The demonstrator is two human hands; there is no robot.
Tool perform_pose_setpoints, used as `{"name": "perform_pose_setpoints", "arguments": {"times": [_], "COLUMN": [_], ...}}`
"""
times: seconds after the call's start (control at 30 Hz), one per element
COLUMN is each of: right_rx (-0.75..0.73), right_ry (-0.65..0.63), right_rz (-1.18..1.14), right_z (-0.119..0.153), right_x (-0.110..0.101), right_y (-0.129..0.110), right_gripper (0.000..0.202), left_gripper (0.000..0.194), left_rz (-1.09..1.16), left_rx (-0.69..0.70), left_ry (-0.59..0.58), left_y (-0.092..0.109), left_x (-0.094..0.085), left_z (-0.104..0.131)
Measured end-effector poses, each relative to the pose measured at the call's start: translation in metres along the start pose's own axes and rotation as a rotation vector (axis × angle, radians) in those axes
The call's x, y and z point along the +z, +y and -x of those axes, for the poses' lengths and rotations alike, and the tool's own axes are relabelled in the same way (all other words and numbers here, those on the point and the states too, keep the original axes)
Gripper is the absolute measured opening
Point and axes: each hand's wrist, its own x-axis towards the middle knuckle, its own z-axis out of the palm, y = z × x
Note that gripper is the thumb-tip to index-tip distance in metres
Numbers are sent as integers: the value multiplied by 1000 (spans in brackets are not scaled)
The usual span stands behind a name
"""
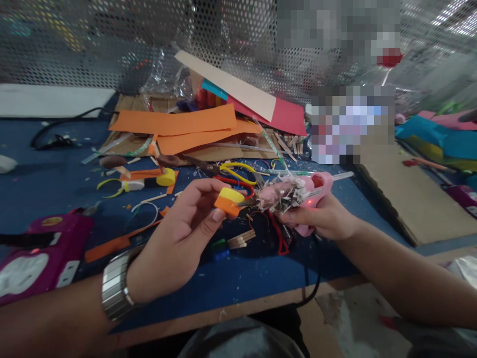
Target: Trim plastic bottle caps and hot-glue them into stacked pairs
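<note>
Between the thumb and fingers of my left hand (186,233) is a small round piece (228,200), yellow on top with an orange side. My right hand (324,216) is wrapped round a pink glue gun (323,191), its front crusted with grey and whitish residue and a clear stick protruding from the back. The gun's dark nozzle touches or nearly touches the right edge of the round piece. Scissors with yellow handles (242,172) and red-handled scissors lie behind and below the hands, partly hidden.
Orange strips (175,122), cream and red sheets (286,117) and cardboard pile at the back. A purple device (70,238) sits left, a small assembled item (137,183) behind it. Cardboard (417,194) lies right; a black cable hangs over the front edge.
</note>
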Motion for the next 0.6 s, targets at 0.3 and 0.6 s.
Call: {"name": "perform_pose_setpoints", "arguments": {"times": [0.3,0.6], "right_rx": [20,51], "right_ry": [26,95], "right_rz": [-16,-59], "right_z": [-1,0], "right_x": [3,-1], "right_y": [-3,7], "right_gripper": [41,47], "left_gripper": [18,22], "left_rz": [-2,-47], "left_rx": [36,49], "left_ry": [-16,6], "left_y": [1,0], "left_x": [-1,-1], "left_z": [0,2]}}
